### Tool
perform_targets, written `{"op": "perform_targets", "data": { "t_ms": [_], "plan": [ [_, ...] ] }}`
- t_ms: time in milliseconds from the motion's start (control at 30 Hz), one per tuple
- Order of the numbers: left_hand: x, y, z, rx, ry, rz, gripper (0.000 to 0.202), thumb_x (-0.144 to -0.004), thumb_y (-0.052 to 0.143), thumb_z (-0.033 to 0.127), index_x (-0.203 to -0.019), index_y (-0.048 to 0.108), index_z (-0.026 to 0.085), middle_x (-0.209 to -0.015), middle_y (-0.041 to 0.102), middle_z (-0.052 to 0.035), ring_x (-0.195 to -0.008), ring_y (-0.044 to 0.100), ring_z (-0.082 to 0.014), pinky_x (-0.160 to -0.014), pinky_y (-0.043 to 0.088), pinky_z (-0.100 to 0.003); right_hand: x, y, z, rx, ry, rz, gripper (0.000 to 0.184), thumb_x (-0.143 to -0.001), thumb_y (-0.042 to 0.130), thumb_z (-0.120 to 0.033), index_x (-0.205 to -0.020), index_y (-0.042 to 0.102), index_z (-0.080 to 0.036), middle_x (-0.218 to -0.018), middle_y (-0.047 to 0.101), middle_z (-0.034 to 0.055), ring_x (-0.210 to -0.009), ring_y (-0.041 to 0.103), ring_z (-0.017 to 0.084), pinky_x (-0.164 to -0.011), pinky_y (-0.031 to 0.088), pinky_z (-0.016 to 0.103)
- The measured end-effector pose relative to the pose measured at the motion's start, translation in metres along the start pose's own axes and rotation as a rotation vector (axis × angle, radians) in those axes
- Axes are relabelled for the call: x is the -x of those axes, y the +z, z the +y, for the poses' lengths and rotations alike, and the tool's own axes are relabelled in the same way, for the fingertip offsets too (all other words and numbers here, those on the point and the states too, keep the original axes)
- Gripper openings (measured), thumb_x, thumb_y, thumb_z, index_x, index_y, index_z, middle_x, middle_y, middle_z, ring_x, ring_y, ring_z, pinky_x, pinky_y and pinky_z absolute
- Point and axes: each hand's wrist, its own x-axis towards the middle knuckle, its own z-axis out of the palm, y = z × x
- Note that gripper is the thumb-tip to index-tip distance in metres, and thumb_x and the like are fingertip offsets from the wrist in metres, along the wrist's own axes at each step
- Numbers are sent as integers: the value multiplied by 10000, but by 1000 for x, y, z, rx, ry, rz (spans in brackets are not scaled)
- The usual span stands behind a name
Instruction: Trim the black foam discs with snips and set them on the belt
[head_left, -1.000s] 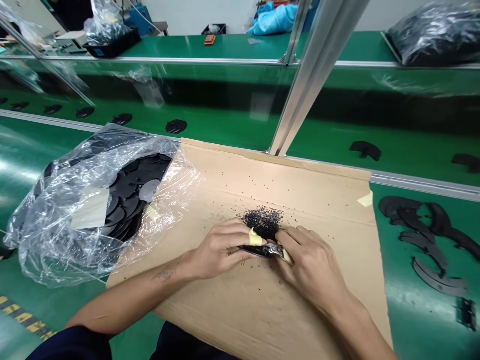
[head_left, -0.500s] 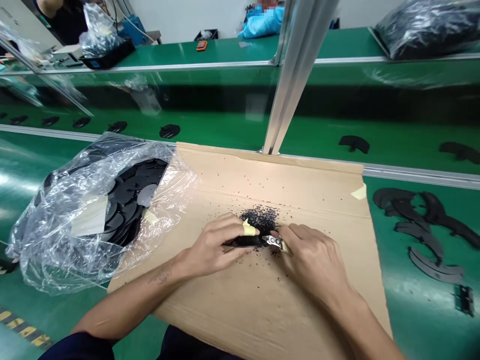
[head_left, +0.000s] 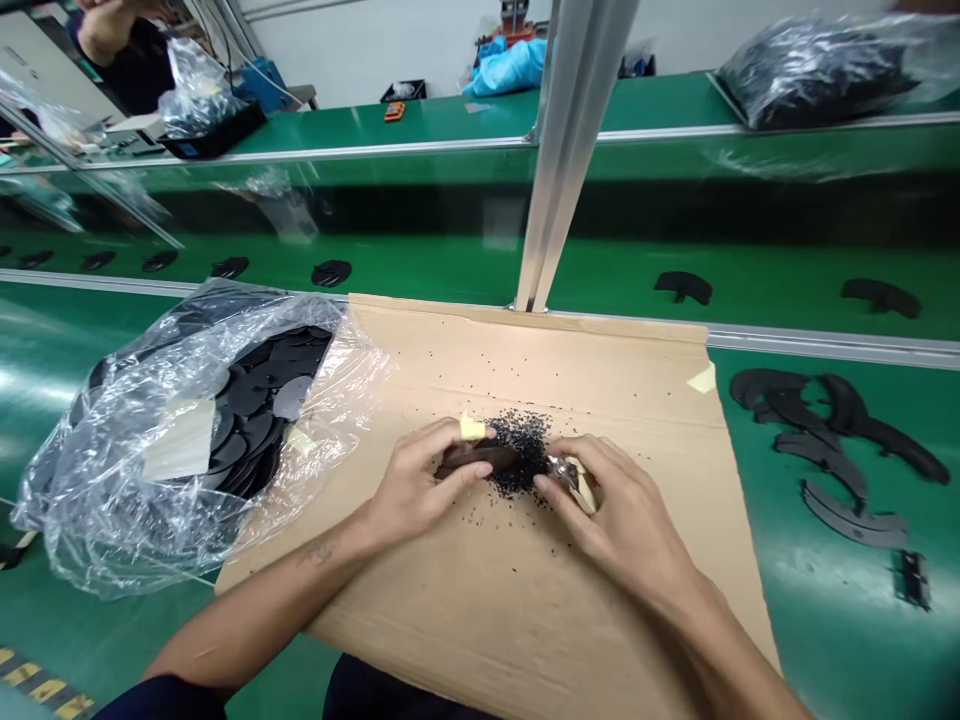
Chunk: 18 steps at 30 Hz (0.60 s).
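On the raised green shelf (head_left: 322, 128), an orange device (head_left: 394, 112) lies between a black tray (head_left: 217, 138) bearing a clear plastic bag (head_left: 196, 92) and a light-blue cloth (head_left: 511, 72). Yellow-and-black tape (head_left: 46, 690) stripes the floor (head_left: 127, 640).

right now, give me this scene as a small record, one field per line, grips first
left grip: the left grip holds a dark part; yellow wrap on one finger
right grip: the right grip holds a tool with a metal head and pale handle
tool to part: apart
below: cardboard, strewn with black bits heaped near both grips
left side: clear bag of black discs
right side: curved parts on the green bench
behind: metal post
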Motion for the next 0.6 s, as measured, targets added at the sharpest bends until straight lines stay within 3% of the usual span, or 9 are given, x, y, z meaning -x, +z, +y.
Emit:
{"op": "perform_targets", "data": {
  "t_ms": [100, 167, 267, 333, 433, 533, 600],
  "plan": [
    [2, 5, 0, 128, -72, 4, 174, -918, 689, 269, -1041, 658, 150, -962, 735, -73, -880, 708, -167, -766, 583, -273, 2, 4, -5, -171, -46, 57, 139, -950, 586, -261, -1078, 602, -211, -950, 696, 53, -847, 634, 204, -712, 478, 321],
    [3, 7, -1, 84, 44, -13, 142, -923, 677, 231, -1034, 640, 151, -982, 735, -84, -933, 714, -181, -818, 598, -299, 4, 7, -9, -104, -164, 100, 89, -950, 556, -179, -1015, 616, -188, -819, 655, 40, -736, 570, 183, -640, 416, 307],
    [2, 8, 0, -257, 320, -68, 131, -948, 594, 114, -1066, 636, 152, -1004, 733, -90, -958, 688, -193, -833, 585, -337, 6, 10, -13, 149, -391, 157, 170, -948, 491, -69, -916, 624, -168, -693, 572, 22, -644, 434, 171, -595, 310, 320],
    [1, 7, 1, -507, 424, -130, 197, -951, 555, 62, -1107, 638, 148, -1039, 727, -94, -963, 662, -200, -828, 568, -348, 7, 9, -15, 229, -483, 150, 210, -951, 468, -40, -888, 621, -168, -676, 552, 15, -641, 404, 169, -596, 288, 323],
    [0, 5, 1, -585, 429, -178, 223, -960, 529, 54, -1137, 634, 138, -1044, 713, -94, -939, 637, -187, -825, 560, -337, 7, 4, -15, 89, -451, 118, 158, -956, 475, -83, -937, 609, -165, -691, 551, 15, -643, 419, 164, -593, 303, 313],
    [0, 4, -2, -379, 368, -124, 224, -965, 535, 85, -1154, 638, 148, -1014, 708, -89, -909, 635, -178, -790, 561, -329, 5, -2, -8, -75, -297, 97, 85, -939, 523, -155, -990, 588, -172, -757, 597, 36, -680, 484, 172, -622, 362, 310],
    [-1, 3, -5, -221, 328, -87, 238, -961, 564, 119, -1183, 639, 161, -999, 710, -86, -896, 645, -178, -761, 555, -327, 3, -4, -1, -49, -222, 78, 73, -914, 527, -152, -950, 581, -186, -793, 625, 47, -711, 516, 184, -646, 383, 316]
  ]
}}
